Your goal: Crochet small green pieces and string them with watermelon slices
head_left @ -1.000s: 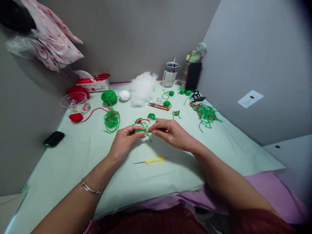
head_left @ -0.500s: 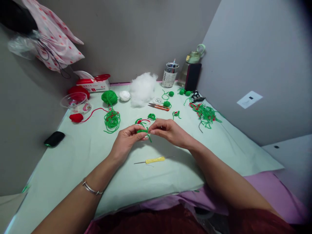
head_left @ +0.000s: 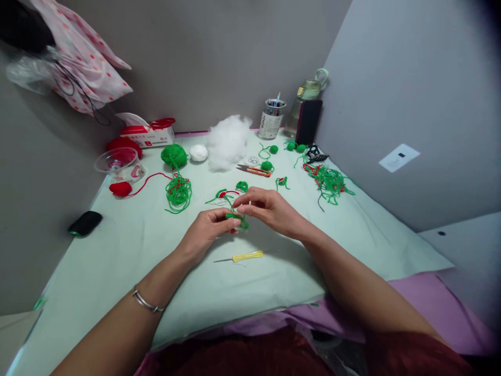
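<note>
Between thumb and fingers, my left hand [head_left: 209, 230] pinches a small green yarn piece [head_left: 234, 215] over the middle of the table. My right hand [head_left: 266, 206] is just to the right, its fingers curled and close together at a green strand; whether it grips the strand is too small to tell. Below both hands lies a yellow-handled crochet hook [head_left: 248, 256]. Behind them are a red and green yarn piece [head_left: 222, 194] and a green curled piece [head_left: 241, 186]. Orange snips [head_left: 254, 171] lie farther back.
Green yarn [head_left: 174, 155], white stuffing [head_left: 229, 142], a clear tub [head_left: 133, 171] and a tissue box [head_left: 151, 136] stand at the back left. A pen jar [head_left: 271, 122], a phone [head_left: 309, 122] and tangled yarn scraps [head_left: 331, 183] are at the right. A black mouse [head_left: 85, 223] lies left.
My left hand has moved slightly right and turned with the green piece. My right hand's fingers have lifted and spread a little above it. The view has shifted slightly.
</note>
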The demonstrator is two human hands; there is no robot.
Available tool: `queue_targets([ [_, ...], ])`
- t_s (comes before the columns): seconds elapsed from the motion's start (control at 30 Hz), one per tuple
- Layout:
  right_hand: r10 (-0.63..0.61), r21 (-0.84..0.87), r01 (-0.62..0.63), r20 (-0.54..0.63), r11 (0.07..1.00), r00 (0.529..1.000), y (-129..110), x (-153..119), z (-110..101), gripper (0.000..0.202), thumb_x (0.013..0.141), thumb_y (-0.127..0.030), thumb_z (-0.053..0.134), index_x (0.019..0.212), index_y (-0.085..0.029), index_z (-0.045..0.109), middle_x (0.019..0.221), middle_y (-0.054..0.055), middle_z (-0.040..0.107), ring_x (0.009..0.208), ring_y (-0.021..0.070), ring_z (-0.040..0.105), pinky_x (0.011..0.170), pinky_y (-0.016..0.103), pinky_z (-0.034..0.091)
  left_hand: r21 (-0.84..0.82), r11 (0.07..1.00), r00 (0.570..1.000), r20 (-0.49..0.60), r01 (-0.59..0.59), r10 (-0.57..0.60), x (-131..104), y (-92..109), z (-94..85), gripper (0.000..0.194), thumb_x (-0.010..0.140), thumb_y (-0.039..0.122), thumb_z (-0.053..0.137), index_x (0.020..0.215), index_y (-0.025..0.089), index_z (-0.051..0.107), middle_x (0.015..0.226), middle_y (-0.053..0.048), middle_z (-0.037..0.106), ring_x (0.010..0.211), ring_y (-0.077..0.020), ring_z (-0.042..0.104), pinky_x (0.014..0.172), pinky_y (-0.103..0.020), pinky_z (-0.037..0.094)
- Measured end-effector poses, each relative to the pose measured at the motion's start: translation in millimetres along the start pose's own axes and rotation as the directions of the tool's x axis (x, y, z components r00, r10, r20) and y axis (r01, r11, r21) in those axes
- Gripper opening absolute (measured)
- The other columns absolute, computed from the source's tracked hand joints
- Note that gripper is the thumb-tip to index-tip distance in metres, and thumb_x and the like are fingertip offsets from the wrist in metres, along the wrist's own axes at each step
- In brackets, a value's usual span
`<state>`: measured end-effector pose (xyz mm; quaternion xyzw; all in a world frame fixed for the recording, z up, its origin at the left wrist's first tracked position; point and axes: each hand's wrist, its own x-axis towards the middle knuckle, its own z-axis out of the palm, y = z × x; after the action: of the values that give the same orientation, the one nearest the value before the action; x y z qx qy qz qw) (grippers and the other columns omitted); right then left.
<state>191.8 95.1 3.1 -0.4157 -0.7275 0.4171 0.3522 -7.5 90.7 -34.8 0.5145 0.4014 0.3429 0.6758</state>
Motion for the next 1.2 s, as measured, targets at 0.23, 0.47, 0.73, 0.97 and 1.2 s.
queue_targets([
  [0.23, 0.076, 0.264, -0.09, 0.061, 0.96, 0.995, -2.6, 2.1, 6.1, 0.017, 0.083, -0.032, 0.072, 0.077, -0.016, 0.068, 0.075, -0.001, 0.061, 0.069, 0.0116, 0.052, 0.065, 0.027, 0.04, 0.026, 1.0, 0.997, 0.075, 0.0, -0.002, -1.0, 3.4, 3.7, 0.022, 0.075, 0.036, 0.081, 0.085, 0.017, 0.075, 0.08, -0.002, 0.07, 0.069, -0.0161, 0.063, 0.074, -0.032, 0.05],
  [0.47, 0.166, 0.421, -0.15, -0.001, 0.895, 0.986, -4.0, 5.3, 12.7, 0.02, 0.083, -0.036, 0.072, 0.081, -0.017, 0.067, 0.067, -0.004, 0.055, 0.059, 0.008, 0.04, 0.055, 0.024, 0.031, 0.033, 0.998, 0.995, 0.09, -0.046, 0.043, -3.7, 8.9, -1.1, 0.019, 0.08, 0.036, 0.078, 0.084, 0.018, 0.075, 0.075, -0.001, 0.068, 0.07, -0.0146, 0.06, 0.073, -0.029, 0.046],
  [0.73, 0.101, 0.35, -0.077, -0.052, 0.934, 0.994, 1.6, 9.8, 7.9, 0.022, 0.08, -0.037, 0.076, 0.078, -0.018, 0.067, 0.077, -0.001, 0.059, 0.068, 0.0108, 0.047, 0.061, 0.025, 0.037, 0.126, 0.991, 0.995, 0.092, -0.041, 0.03, -4.6, 2.3, 10.5, 0.019, 0.073, 0.035, 0.08, 0.078, 0.018, 0.073, 0.068, -0.001, 0.066, 0.063, -0.0147, 0.057, 0.064, -0.028, 0.045],
  [0.97, 0.243, 0.488, -0.233, 0.043, 0.841, 0.969, 10.0, 14.6, -10.6, 0.039, 0.088, -0.056, 0.065, 0.086, -0.018, 0.065, 0.08, 0.0, 0.062, 0.055, 0.007, 0.035, 0.047, 0.023, 0.018, 0.172, 0.984, 0.989, 0.148, -0.036, 0.011, -6.3, 5.4, 12.7, 0.018, 0.075, 0.037, 0.077, 0.073, 0.02, 0.074, 0.066, -0.002, 0.066, 0.063, -0.0155, 0.056, 0.062, -0.029, 0.043],
  [1.2, 0.055, 0.244, -0.118, 0.25, 0.963, 0.967, -0.5, 5.4, -0.5, 0.017, 0.084, -0.031, 0.074, 0.08, -0.016, 0.069, 0.077, 0.0, 0.063, 0.074, 0.012, 0.054, 0.069, 0.027, 0.041, 0.202, 0.978, 0.997, 0.06, -0.059, 0.048, -3.3, 8.7, 0.2, 0.019, 0.075, 0.037, 0.077, 0.076, 0.018, 0.075, 0.066, -0.001, 0.065, 0.062, -0.0152, 0.053, 0.064, -0.03, 0.04],
])
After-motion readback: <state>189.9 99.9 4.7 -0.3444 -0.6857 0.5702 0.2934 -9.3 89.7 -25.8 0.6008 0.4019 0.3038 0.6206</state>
